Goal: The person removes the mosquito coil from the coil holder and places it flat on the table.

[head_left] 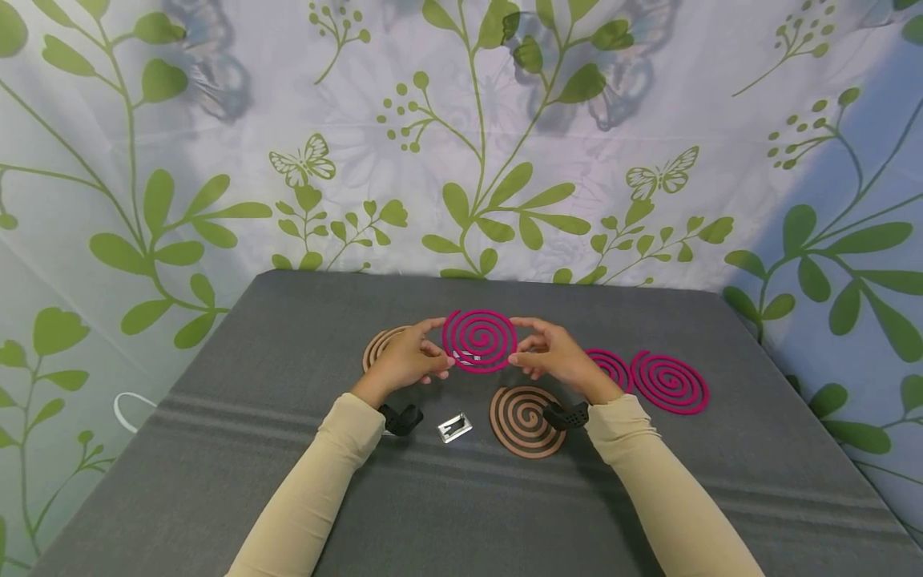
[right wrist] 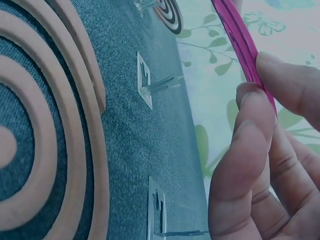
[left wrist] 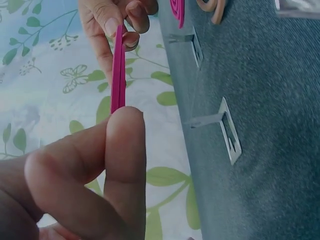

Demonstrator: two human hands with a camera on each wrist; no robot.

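Observation:
A pink mosquito coil (head_left: pixel 482 340) is held up over the grey table, its flat face toward the head camera. My left hand (head_left: pixel 405 358) pinches its left edge between thumb and fingers. At the opposite edge, my right hand (head_left: pixel 561 358) pinches it the same way. Both wrist views show the coil (left wrist: pixel 118 75) edge-on, with a dark line along the edge. Beneath the hands lies a metal coil stand (head_left: pixel 445 433) with an upright prong visible in the wrist views. Another stand (head_left: pixel 469 357) shows partly through the raised coil.
A brown coil (head_left: pixel 529 418) lies near my right wrist; another brown coil (head_left: pixel 375 348) is partly hidden behind my left hand. Two pink coils lie at the right, one (head_left: pixel 671 382) fully visible, the other (head_left: pixel 610 367) partly covered by my right forearm. A patterned curtain (head_left: pixel 404 184) hangs behind the table (head_left: pixel 238 449).

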